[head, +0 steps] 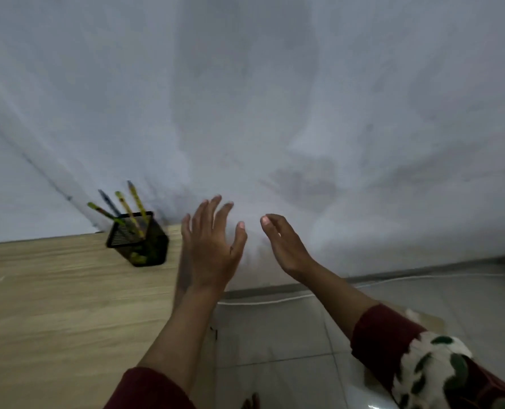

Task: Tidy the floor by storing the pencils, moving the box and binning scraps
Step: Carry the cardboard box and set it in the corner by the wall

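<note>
A black mesh pencil holder (139,242) stands on a light wooden tabletop (68,305) near the wall, with several yellow-green pencils (133,206) and a dark pen sticking out of it. My left hand (210,249) is raised just right of the holder, fingers spread, holding nothing. My right hand (283,246) hovers beside it, fingers loosely apart and empty. Both hands are in the air in front of the wall. A corner of a cardboard box (422,318) shows behind my right sleeve. The picture is blurred by motion.
A pale grey wall (274,98) fills the upper view. Grey floor tiles (274,349) lie to the right of the table, with a white cable (274,301) running along the skirting. My toes (251,402) show at the bottom edge.
</note>
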### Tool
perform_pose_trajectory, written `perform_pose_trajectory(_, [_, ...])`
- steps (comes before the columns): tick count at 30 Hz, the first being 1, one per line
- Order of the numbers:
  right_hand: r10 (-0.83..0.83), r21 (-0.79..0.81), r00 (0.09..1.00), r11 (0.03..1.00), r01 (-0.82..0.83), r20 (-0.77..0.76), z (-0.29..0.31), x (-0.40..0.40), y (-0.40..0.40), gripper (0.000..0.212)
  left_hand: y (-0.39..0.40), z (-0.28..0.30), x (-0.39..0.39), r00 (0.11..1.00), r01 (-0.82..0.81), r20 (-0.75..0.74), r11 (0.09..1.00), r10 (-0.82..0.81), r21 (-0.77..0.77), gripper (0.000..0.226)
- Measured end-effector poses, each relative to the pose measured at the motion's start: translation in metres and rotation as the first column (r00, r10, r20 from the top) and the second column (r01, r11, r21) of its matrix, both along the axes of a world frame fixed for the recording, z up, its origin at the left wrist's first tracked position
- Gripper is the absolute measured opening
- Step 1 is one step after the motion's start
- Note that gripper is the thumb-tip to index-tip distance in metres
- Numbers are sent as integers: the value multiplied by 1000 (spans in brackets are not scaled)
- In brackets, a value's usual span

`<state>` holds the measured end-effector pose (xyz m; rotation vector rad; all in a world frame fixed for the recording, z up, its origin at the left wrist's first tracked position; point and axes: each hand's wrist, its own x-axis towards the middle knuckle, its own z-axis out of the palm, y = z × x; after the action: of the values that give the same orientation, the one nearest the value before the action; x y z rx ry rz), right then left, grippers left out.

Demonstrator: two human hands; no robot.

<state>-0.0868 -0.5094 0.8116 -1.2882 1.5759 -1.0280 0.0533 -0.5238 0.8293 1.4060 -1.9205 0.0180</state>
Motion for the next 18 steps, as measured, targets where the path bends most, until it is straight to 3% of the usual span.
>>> perform_pose_trajectory(7, [-283,70,957,955,287,-61,-13,-150,122,50,82,-37,-149,964,248,48,952,-260,177,37])
perform_pose_trajectory(12, [-548,153,835,822,548,-45,-24,-256,217,46,147,-53,-245,881,404,93,840,-464,363,40])
perform_pose_trajectory(18, [-723,259,689,658,707,-42,-54,-325,287,44,168,-82,-321,783,475,142,728,-606,494,36])
